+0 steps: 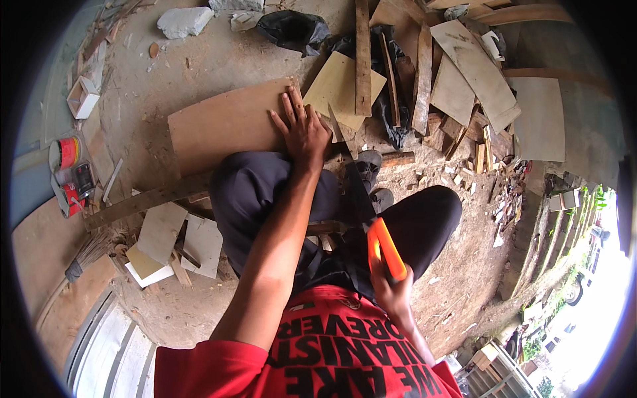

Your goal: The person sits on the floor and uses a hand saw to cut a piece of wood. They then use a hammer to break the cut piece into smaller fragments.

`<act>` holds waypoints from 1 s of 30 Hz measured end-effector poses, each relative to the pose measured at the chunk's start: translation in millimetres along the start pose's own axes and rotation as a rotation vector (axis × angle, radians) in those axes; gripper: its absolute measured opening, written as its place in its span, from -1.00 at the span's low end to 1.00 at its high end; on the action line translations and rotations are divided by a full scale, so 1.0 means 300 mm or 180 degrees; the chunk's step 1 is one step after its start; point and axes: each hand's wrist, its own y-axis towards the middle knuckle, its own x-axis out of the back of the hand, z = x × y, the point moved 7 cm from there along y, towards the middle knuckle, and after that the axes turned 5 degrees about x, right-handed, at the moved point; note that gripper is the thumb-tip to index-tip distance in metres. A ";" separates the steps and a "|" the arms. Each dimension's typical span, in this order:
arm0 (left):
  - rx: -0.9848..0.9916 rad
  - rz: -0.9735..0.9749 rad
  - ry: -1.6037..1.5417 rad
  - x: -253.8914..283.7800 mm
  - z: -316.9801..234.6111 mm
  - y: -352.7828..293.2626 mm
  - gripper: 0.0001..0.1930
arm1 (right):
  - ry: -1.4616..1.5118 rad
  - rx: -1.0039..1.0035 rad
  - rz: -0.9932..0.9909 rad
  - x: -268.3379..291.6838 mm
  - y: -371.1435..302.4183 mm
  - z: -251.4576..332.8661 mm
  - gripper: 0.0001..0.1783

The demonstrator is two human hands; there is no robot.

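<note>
Orange-handled saw [361,199] | in right fingers [378,270] | left fingers [289,108] on brown board [225,123]

The red shirt [308,355] is cut off below; the orange saw handle [393,252] partly hides the right hand [397,290].

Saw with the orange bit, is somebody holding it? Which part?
Yes, the right hand holds the saw by its orange handle. The left hand rests spread on the brown board.

Head-worn fisheye — facing down, near above the hands [308,134]
</note>
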 end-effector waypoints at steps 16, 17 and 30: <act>-0.0023 0.0462 0.0085 0.026 -0.019 -0.002 -0.55 | -0.0029 0.1228 -0.0232 -0.167 0.384 0.074 -0.72; 0.0005 0.0529 0.0135 0.009 -0.009 0.000 -0.56 | -0.0081 0.0955 -0.0152 -0.137 0.294 0.054 -0.75; -0.0130 0.0593 0.0157 0.022 -0.033 -0.029 -0.52 | -0.0337 0.0965 -0.0131 -0.206 0.521 0.129 -0.75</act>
